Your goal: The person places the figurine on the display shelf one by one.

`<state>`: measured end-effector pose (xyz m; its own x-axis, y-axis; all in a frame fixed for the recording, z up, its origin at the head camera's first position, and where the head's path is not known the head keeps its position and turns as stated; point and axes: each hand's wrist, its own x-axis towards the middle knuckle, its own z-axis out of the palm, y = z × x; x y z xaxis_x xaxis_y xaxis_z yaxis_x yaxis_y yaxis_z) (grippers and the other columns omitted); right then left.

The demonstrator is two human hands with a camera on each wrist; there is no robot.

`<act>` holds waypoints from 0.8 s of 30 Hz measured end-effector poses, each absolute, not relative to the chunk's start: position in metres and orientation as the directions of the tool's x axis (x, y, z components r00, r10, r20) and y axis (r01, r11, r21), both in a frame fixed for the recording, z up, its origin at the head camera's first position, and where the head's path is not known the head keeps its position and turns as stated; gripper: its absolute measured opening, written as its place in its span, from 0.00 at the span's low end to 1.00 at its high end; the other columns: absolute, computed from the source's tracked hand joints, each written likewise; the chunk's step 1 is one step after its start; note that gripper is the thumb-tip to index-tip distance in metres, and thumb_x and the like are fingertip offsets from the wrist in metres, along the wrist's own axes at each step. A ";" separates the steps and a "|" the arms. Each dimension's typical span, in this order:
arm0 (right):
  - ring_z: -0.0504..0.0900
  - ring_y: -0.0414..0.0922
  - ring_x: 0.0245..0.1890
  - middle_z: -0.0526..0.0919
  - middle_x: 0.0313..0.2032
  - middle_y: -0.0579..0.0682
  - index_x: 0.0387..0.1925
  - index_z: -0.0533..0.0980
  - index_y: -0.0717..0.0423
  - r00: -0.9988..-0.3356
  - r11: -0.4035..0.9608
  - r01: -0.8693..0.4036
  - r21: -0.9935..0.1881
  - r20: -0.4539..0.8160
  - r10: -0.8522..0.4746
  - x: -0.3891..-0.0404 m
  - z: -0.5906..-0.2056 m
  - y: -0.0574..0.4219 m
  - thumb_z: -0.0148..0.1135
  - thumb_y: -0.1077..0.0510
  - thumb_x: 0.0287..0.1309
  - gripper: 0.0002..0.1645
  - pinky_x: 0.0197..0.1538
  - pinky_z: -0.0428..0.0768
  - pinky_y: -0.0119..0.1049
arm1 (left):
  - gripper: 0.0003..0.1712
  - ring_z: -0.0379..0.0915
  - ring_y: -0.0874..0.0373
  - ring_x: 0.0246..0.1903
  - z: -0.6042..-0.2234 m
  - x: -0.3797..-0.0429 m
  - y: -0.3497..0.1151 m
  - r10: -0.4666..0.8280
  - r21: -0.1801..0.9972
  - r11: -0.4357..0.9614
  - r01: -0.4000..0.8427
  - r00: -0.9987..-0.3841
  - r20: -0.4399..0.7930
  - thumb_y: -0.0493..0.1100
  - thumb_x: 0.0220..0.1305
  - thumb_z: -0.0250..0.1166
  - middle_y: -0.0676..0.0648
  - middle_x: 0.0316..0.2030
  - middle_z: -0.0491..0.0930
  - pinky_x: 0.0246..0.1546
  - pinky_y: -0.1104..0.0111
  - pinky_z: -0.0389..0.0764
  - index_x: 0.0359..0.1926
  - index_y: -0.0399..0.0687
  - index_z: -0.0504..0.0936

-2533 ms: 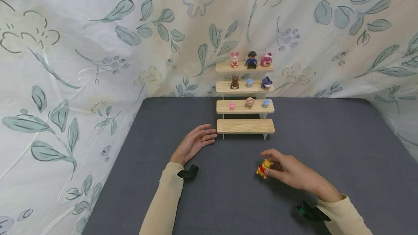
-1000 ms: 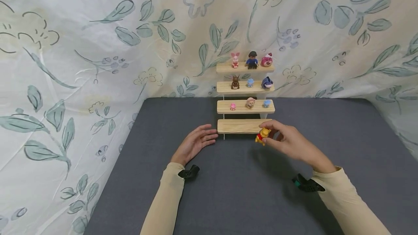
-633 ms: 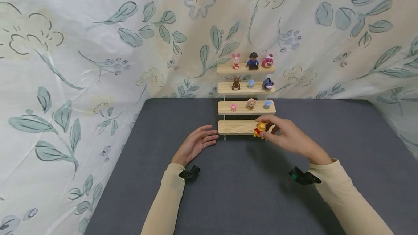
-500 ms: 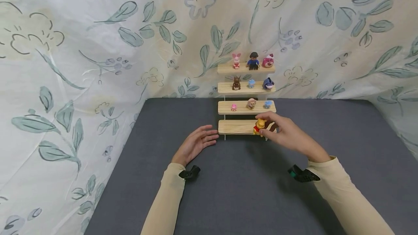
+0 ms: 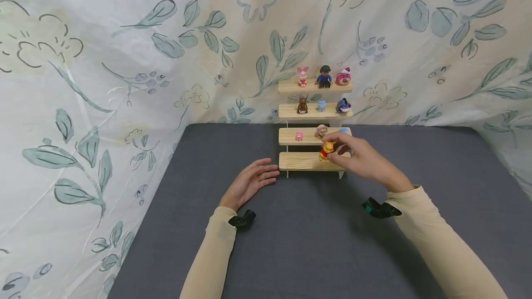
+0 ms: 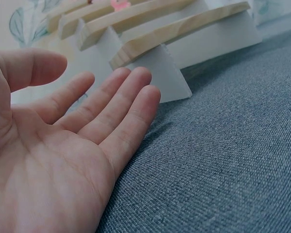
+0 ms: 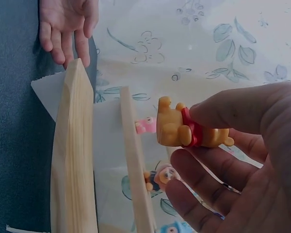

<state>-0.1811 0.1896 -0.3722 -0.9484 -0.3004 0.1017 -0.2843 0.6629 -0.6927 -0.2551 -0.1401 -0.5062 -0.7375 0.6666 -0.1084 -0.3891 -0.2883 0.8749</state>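
Note:
A yellow bear figurine (image 5: 326, 150) in a red shirt is pinched between the thumb and fingers of my right hand (image 5: 360, 155). In the head view it overlaps the bare lowest step of a tiered wooden display stand (image 5: 299, 162). The right wrist view shows the bear figurine (image 7: 174, 127) tipped sideways, beside the step edges. My left hand (image 5: 250, 182) lies palm up with relaxed fingers, fingertips right at the left end of the lowest step. Nothing is in the left palm (image 6: 53, 165).
The third step holds a pink figurine (image 5: 299, 136), a brown-and-pink one (image 5: 321, 131) and a blue one partly hidden by my right hand. More figurines, including a blue donkey (image 5: 343, 105), stand on the upper steps. A floral cloth (image 5: 137, 59) hangs behind the dark grey table (image 5: 291, 243).
My right hand has carried the bear figurine from the table, forward and up, to over the lowest step. My left hand has stayed beside the stand.

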 end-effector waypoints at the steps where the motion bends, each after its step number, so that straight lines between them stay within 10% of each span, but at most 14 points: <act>1: 0.80 0.46 0.46 0.81 0.50 0.50 0.65 0.72 0.52 -0.949 0.666 -0.284 -0.690 0.101 -0.300 -0.183 -0.373 0.189 0.61 0.57 0.71 0.23 0.49 0.81 0.40 | 0.31 0.71 0.47 0.67 -0.506 -0.255 -0.140 0.667 0.877 -0.285 -0.387 -0.737 -0.108 0.42 0.82 0.46 0.35 0.69 0.68 0.69 0.58 0.75 0.78 0.36 0.53; 24: 0.81 0.50 0.48 0.80 0.53 0.57 0.62 0.72 0.54 -0.943 0.646 -0.252 -0.721 0.031 -0.332 -0.211 -0.402 0.178 0.58 0.64 0.71 0.20 0.47 0.82 0.43 | 0.29 0.76 0.53 0.62 -0.503 -0.256 -0.140 0.665 0.874 -0.286 -0.393 -0.738 -0.114 0.41 0.82 0.44 0.36 0.68 0.69 0.68 0.59 0.76 0.77 0.35 0.53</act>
